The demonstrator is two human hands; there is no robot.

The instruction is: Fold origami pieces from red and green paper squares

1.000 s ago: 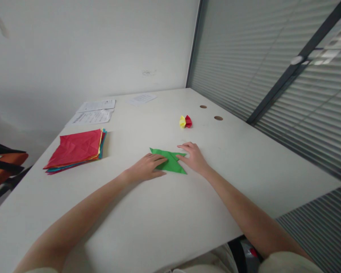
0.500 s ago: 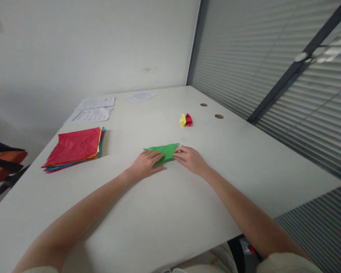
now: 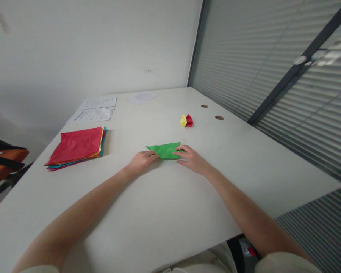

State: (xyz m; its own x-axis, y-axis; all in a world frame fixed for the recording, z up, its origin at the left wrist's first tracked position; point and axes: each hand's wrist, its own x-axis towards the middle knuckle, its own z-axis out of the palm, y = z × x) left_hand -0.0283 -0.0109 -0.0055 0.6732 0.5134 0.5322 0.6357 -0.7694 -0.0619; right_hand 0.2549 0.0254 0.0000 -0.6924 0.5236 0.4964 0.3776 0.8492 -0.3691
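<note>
A folded strip of green paper (image 3: 167, 151) lies flat on the white table in front of me. My left hand (image 3: 143, 159) is at its left end, fingers together and wrapped over the near left corner. My right hand (image 3: 191, 158) touches the right end with its fingers somewhat apart, the fingertips resting on the paper. Beyond the strip stands a small folded piece, yellow on one side and red (image 3: 189, 121) on the other.
A stack of coloured sheets, red on top (image 3: 78, 145), lies on the left. Printed papers (image 3: 95, 113) are by the back wall. Two round holes (image 3: 219, 118) pierce the table (image 3: 159, 212) near the blinds at right. An orange and black object (image 3: 5, 163) is beyond the left edge.
My left hand has drawn back left and its fingers have come together, uncovering more of the green paper. My right hand's fingers have spread a little over the right end.
</note>
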